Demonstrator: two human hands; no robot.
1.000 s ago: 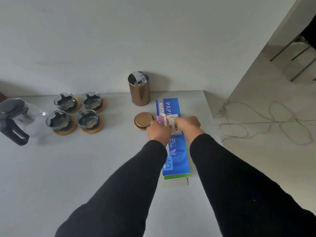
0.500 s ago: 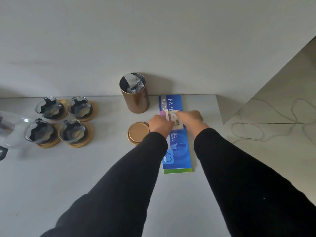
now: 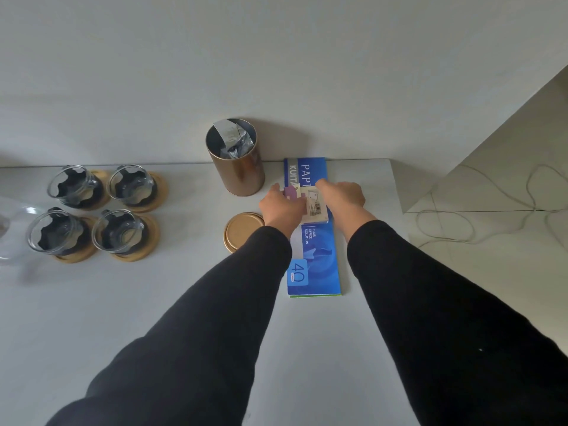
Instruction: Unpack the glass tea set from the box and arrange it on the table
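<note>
Several glass cups [image 3: 120, 230] with black inserts stand on round wooden coasters [image 3: 152, 192] at the left of the white table [image 3: 153, 302]. A glass teapot [image 3: 12, 229] is cut off by the left edge. My left hand [image 3: 281, 207] and my right hand [image 3: 341, 195] hold a small beige packet [image 3: 315, 206] with a barcode and a purple end between them. They are just above a blue paper pad [image 3: 316, 256] near the table's back right corner.
A copper tin [image 3: 236, 162] stands open by the wall with a crumpled foil bag inside. Its round lid [image 3: 241, 230] lies flat in front of it, beside my left wrist. The table ends at the right; cables [image 3: 445, 229] lie on the floor there.
The view has swung right and the teapot has slid mostly out of frame. Both hands have stayed on the small packet, now a little farther back over the blue pad.
</note>
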